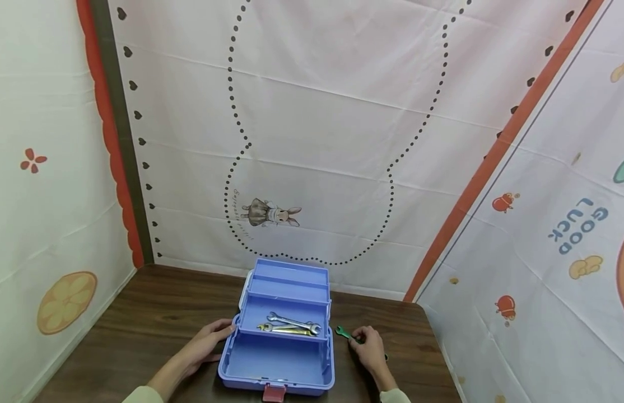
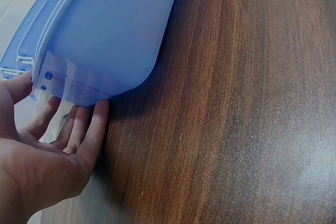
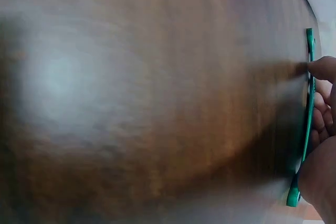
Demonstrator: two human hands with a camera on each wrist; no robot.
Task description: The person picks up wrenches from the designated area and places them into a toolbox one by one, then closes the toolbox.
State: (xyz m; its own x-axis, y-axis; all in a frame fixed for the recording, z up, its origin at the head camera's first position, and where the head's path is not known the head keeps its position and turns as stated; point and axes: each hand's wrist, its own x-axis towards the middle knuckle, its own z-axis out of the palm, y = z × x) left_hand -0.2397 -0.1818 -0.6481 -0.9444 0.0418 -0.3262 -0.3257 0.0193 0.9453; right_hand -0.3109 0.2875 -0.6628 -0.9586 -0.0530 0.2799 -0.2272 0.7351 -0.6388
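Note:
A blue plastic toolbox (image 1: 279,385) stands on the table with its stepped trays raised. My left hand (image 1: 206,344) holds its left side near the back; in the left wrist view the thumb meets the rim and the fingertips (image 2: 102,106) touch the outer wall. A silver open-end wrench (image 1: 292,323) and a yellowish wrench (image 1: 284,330) lie crossed in the lowest raised tray (image 1: 251,319). Right of the box, my right hand (image 1: 369,347) pinches a green open-end wrench (image 3: 308,114) between thumb and fingers, low over the table. Part of that wrench is hidden by the hand.
The dark wood-grain table (image 1: 140,319) reaches back to a white printed cloth (image 1: 317,184). Similar cloths hang along both sides. A red latch (image 1: 274,393) juts from the toolbox front, and its bottom compartment (image 1: 276,358) faces up.

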